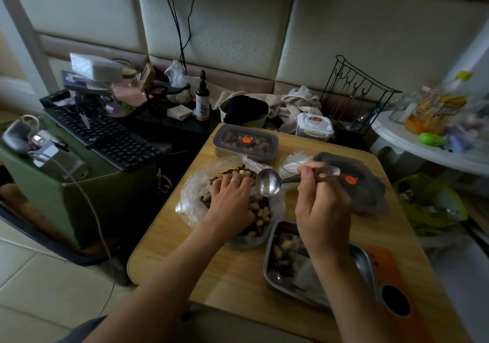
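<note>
My open left hand (229, 200) steadies the peanuts (260, 211), I think, so my right hand (323, 197), gripping the spoon (267, 182), can scoop.

The glossy silver metal spoon (268, 184) had a polished, mirror-smooth bowl. The clear crinkled plastic bag (189, 197) looked thin and shiny, and the tan peanuts in their shells (262, 211) inside it were matt and rough. The rectangular steel tray (363, 259) had a dull brushed sheen. The pale wooden table (169, 242) was smooth and matt. The dark grey plastic lid (370, 200) was semi-glossy and translucent.
</note>
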### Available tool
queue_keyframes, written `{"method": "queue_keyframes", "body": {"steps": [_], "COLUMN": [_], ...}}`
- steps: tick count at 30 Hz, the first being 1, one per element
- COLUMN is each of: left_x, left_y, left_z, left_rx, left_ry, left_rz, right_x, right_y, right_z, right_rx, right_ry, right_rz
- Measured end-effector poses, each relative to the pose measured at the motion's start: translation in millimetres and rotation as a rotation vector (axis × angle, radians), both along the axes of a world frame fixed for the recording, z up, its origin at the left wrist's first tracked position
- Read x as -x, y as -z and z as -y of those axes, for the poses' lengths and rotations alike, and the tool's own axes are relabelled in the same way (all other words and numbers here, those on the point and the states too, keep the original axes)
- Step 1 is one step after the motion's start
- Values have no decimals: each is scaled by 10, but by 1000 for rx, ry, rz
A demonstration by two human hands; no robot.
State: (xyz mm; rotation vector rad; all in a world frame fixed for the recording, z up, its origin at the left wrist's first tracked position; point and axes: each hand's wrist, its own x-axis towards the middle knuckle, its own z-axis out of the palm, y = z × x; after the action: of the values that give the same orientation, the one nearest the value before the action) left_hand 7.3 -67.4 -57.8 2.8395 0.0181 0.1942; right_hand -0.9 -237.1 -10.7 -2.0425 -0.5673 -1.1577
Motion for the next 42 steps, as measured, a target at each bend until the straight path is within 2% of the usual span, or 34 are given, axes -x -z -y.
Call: {"method": "queue_keyframes", "body": {"steps": [5, 13, 22, 26, 28, 31, 34, 42], "left_x": [-36, -110, -112, -100, -91, -69, -67, -87], "left_y": [43, 104, 123, 98, 92, 105, 117, 146], "left_z": [73, 54, 14, -15, -28, -36, -19, 39], "left_rx": [-60, 118, 259, 322, 307, 140, 67, 195], "left_ry": [11, -31, -59, -69, -42, 5, -11, -51], "left_rz": [70, 81, 134, 123, 41, -81, -58, 94], "right_x": [16, 12, -7, 8, 14, 10, 7, 8], "right_y": [1, -25, -3, 2, 6, 16, 14, 2], "right_z": [13, 110, 81, 64, 59, 43, 40, 126], "right_rx": [35, -40, 68, 14, 0, 0, -13, -47], "right_ry": [42, 28, -62, -44, -26, -18, 1, 82], "right_rz": [9, -24, 1, -47, -67, -59, -56, -62]}}
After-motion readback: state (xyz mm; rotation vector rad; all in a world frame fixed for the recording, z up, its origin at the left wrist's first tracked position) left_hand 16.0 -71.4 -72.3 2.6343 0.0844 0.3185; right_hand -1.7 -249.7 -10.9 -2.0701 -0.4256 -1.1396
